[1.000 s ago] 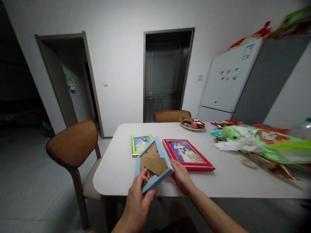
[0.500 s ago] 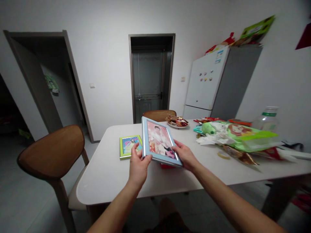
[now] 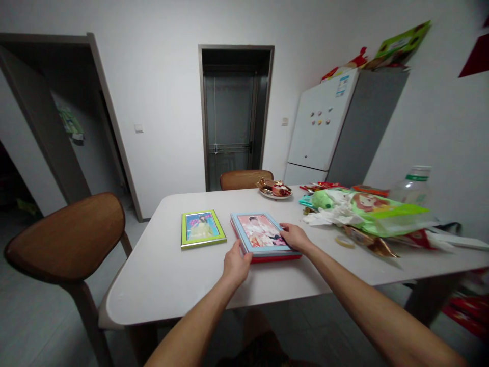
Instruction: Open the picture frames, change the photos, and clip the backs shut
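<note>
A light blue picture frame (image 3: pixel 263 233) with a pinkish photo lies flat on top of a red item (image 3: pixel 273 259), mostly covered, perhaps another frame. My left hand (image 3: pixel 236 264) grips the blue frame's near left corner, thumb on the front edge. At its right side, my right hand (image 3: pixel 296 238) has fingers closed on the edge with the thumb over the rim. Just left of them, a green picture frame (image 3: pixel 202 229) showing a figure in a pale dress rests face up on the white table (image 3: pixel 168 275).
Right of my hands are a roll of tape (image 3: pixel 344 242), a green snack bag (image 3: pixel 382 209), crumpled tissues and wrappers. A plate of packaged food (image 3: pixel 275 191) sits at the table's far side, and a clear jar (image 3: pixel 412 188) behind the bag. A brown chair (image 3: pixel 69 237) stands at left.
Both hands have lowered the blue picture frame from a tilted, raised position down flat onto the red item. The view has shifted slightly; the green frame is no longer partly covered by my left hand.
</note>
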`<state>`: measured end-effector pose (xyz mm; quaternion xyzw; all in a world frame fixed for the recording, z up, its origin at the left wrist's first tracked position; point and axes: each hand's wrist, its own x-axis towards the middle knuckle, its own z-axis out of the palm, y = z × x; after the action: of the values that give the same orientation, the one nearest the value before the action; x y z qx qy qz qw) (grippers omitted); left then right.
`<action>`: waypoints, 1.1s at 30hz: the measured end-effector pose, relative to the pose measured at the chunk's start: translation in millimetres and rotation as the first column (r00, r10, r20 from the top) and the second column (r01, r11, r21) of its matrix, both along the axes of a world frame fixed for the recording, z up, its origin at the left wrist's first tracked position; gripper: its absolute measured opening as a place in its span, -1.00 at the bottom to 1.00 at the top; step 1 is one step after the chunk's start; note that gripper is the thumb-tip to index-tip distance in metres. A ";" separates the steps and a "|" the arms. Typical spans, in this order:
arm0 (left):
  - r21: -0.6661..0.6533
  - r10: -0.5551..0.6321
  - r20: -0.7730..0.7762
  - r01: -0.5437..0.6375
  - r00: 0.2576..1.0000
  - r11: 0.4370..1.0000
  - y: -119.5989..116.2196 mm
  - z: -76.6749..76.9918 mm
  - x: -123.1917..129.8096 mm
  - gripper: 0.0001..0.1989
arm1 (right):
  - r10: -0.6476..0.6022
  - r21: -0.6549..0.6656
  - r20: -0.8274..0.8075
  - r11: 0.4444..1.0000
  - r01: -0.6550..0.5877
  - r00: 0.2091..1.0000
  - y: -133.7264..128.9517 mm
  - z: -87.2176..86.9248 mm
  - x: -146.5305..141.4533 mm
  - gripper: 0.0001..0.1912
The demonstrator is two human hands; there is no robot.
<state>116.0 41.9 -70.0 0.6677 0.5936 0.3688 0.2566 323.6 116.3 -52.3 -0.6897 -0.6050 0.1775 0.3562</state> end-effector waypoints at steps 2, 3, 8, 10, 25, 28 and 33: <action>0.023 0.011 -0.101 -0.009 0.995 1.000 6.0 0.6 -17.7 -0.53 | -0.003 0.077 0.047 0.997 -0.001 0.999 -3.2 4.6 -8.3 -0.68; 0.036 0.025 -0.152 -0.020 0.988 0.999 10.5 0.9 -29.1 -0.51 | 0.006 0.115 0.064 0.993 -0.013 0.998 -7.2 7.1 -17.0 -0.66; 0.050 0.091 -0.377 -0.078 0.922 0.996 30.0 1.3 -91.5 -0.47 | 0.372 0.260 0.193 0.873 -0.412 0.908 -49.6 3.0 -96.8 -0.67; 0.053 0.079 -0.439 -0.062 0.895 0.997 27.9 2.1 -108.6 -0.51 | 0.523 0.292 0.258 0.759 -0.581 0.813 -68.6 -7.9 -130.1 -0.69; 0.234 -0.027 -0.622 0.218 0.782 0.947 -112.4 -20.3 -102.7 -0.61 | 0.472 0.208 0.073 0.854 -0.477 0.878 -113.0 -56.3 -153.5 -0.57; 0.235 -0.009 -0.623 0.197 0.783 0.952 -105.1 -9.9 -96.4 -0.78 | 0.498 0.211 -0.028 0.851 -0.482 0.867 -116.8 -53.3 -155.2 -0.57; 0.257 0.004 -0.608 0.192 0.794 0.947 -99.3 0.7 -100.6 -0.53 | 0.490 0.210 -0.175 0.866 -0.453 0.854 -113.5 -49.8 -159.5 -0.56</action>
<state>15.5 -57.5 -69.3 0.8103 0.5455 0.2116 -0.0332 164.1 2.8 -102.0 -0.4644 -0.7244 0.2859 0.4217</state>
